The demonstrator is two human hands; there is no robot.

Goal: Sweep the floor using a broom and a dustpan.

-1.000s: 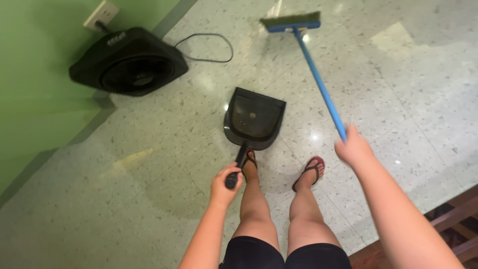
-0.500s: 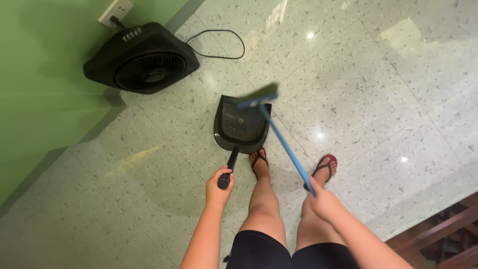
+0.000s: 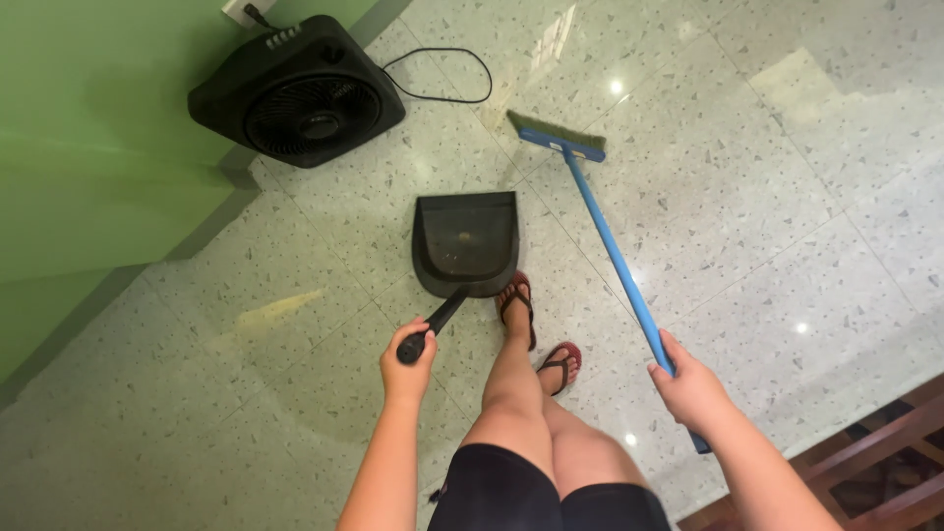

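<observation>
One broom swung beyond dustpan

Black dustpan and blue broom in hand

My dustpan is black; my broom is blue with greenish bristles. The floor is pale speckled terrazzo, the wall green, the fan black, my sandals red-soled.
</observation>
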